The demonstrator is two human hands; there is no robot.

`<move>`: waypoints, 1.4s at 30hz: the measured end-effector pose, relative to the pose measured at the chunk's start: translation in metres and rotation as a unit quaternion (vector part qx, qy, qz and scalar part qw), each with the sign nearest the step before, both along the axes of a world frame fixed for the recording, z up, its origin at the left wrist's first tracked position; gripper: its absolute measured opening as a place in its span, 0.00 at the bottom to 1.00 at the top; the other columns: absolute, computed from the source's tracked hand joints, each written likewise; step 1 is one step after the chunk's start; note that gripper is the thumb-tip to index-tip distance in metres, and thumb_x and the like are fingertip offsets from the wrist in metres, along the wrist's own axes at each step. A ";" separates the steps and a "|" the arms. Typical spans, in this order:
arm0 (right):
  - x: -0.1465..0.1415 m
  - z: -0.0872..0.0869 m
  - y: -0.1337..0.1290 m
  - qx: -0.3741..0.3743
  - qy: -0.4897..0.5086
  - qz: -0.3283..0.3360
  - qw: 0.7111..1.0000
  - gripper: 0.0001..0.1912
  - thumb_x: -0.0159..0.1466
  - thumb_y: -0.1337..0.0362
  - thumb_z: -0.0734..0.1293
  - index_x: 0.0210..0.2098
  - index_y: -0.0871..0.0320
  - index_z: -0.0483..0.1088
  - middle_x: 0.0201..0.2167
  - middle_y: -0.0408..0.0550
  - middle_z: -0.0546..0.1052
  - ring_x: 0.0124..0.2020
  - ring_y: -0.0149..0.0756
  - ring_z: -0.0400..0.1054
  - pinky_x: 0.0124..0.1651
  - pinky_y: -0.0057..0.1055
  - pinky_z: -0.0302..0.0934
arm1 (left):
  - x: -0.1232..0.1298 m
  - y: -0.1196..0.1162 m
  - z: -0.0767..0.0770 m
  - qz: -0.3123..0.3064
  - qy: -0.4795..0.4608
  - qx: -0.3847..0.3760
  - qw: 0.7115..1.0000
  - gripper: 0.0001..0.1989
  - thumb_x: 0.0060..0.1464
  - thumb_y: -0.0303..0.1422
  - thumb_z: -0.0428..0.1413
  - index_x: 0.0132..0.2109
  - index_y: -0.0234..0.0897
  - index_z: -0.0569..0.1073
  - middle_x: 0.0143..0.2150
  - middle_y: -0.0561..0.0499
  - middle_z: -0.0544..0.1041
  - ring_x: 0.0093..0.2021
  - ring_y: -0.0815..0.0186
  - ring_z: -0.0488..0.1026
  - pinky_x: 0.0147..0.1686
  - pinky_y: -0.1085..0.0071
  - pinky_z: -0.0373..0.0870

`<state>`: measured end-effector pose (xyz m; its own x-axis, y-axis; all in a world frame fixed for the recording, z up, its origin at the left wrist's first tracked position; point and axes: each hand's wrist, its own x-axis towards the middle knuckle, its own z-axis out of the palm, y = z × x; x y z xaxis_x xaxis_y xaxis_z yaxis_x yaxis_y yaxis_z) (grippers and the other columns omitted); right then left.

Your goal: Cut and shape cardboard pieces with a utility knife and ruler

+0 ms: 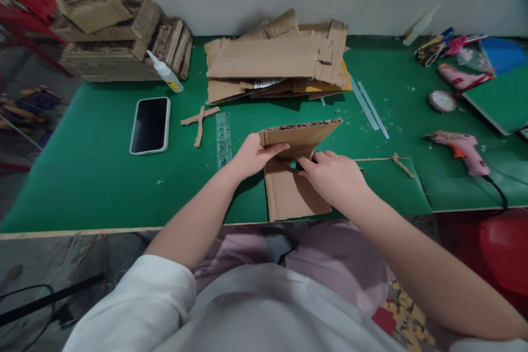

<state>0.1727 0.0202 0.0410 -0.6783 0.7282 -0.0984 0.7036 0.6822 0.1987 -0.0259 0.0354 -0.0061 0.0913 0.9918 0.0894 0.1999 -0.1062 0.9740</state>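
Note:
A bent piece of corrugated cardboard lies near the front edge of the green table, its far panel tilted up. My left hand is closed on the left side of that raised panel, thumb on the inner face. At the fold, my right hand is closed around a slim dark-and-green tool, mostly hidden by the fingers, that looks like a utility knife. A clear plastic stencil ruler lies left of the cardboard. Two crossed cardboard strips are beyond my left hand.
Stacked cardboard sheets lie at the back, with cardboard boxes to the left. A glue bottle and a phone are on the left. A pink glue gun, a tape roll and pale glue sticks are on the right.

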 end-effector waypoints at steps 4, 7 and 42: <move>0.004 -0.003 0.002 0.010 -0.002 -0.009 1.000 0.19 0.66 0.57 0.57 0.54 0.55 0.66 0.30 0.53 0.73 0.34 0.40 0.66 0.27 0.31 0.45 | -0.001 0.000 -0.003 -0.002 0.006 0.004 1.000 0.23 0.46 0.50 0.59 0.40 0.35 0.76 0.39 0.47 0.78 0.42 0.56 0.75 0.42 0.62 0.73; 0.007 -0.003 0.002 0.011 -0.005 -0.017 1.000 0.20 0.67 0.57 0.55 0.54 0.55 0.65 0.30 0.52 0.73 0.33 0.40 0.66 0.27 0.31 0.44 | -0.001 0.000 -0.003 -0.003 0.021 0.011 1.000 0.23 0.46 0.50 0.58 0.40 0.35 0.76 0.39 0.46 0.79 0.42 0.56 0.75 0.42 0.62 0.73; 0.072 0.000 0.013 0.055 0.018 -0.101 0.993 0.22 0.67 0.54 0.53 0.55 0.53 0.66 0.29 0.49 0.72 0.32 0.37 0.67 0.25 0.30 0.42 | -0.005 -0.004 0.010 0.089 0.042 -0.007 0.995 0.22 0.46 0.46 0.61 0.42 0.33 0.74 0.44 0.42 0.77 0.47 0.54 0.74 0.47 0.59 0.73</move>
